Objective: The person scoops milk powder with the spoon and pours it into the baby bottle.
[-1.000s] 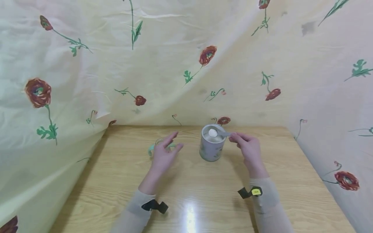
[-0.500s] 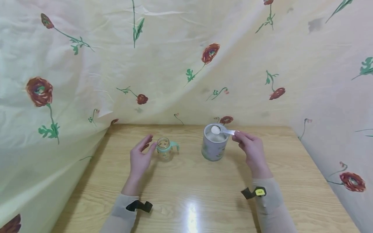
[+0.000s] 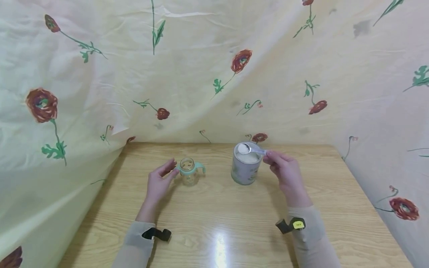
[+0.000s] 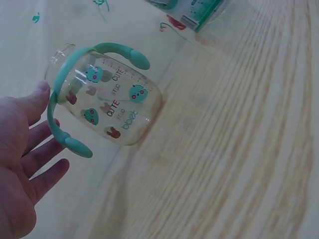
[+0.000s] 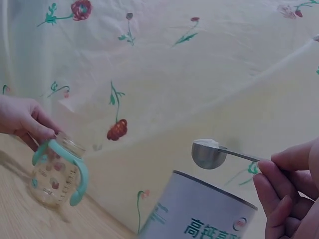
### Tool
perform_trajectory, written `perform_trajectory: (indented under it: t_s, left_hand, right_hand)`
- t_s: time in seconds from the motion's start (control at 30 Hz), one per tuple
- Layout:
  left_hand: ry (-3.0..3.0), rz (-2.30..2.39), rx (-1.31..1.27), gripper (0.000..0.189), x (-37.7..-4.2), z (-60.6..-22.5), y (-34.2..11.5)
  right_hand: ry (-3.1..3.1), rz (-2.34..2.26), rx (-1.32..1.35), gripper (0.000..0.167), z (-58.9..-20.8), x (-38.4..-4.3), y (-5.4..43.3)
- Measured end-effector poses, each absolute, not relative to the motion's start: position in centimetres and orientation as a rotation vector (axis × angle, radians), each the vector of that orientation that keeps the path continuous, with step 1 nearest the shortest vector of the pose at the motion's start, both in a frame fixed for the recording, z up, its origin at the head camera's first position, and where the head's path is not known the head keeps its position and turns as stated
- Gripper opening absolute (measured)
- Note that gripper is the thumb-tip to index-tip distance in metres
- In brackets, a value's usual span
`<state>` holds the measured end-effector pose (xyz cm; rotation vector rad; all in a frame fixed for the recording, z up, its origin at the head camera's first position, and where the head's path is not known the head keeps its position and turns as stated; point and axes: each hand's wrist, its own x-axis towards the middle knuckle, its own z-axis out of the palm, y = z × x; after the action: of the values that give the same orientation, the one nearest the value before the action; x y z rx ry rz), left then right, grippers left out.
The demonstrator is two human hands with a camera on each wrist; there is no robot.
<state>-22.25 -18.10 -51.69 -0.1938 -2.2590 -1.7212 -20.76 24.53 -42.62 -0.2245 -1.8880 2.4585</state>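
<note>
"Where's the bottle, and how much room does it have?"

"The bottle (image 3: 188, 178) stands upright on the table (image 3: 207, 216), short of the back edge where the flowered cloth (image 3: 187, 67) hangs. A stretch of wood separates it from the can (image 3: 245, 173), which sits closer to that edge."

"And the hands?"

"The left hand (image 3: 159, 182) is loosely spread at the bottle's left handle, thumb by the ring; I can't tell how firmly it touches. The right hand (image 3: 289, 174) pinches the scoop (image 5: 208, 157) by its stem, level over the can's mouth, with white powder (image 3: 243, 149) heaped in it."

"Anything obscured?"

"Both wrist views crop the can. The right one also cuts off part of the right hand."
</note>
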Motion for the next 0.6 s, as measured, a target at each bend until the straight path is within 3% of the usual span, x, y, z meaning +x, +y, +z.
perform_trajectory:
  t_s: [0.6]
  left_hand:
    - [-2.293, -1.692, -0.179, 0.034, -22.3, -51.8, -17.7]
  right_hand:
    - [-1.867, 2.469, -0.157, 0.027, -41.4, -19.0, 19.7]
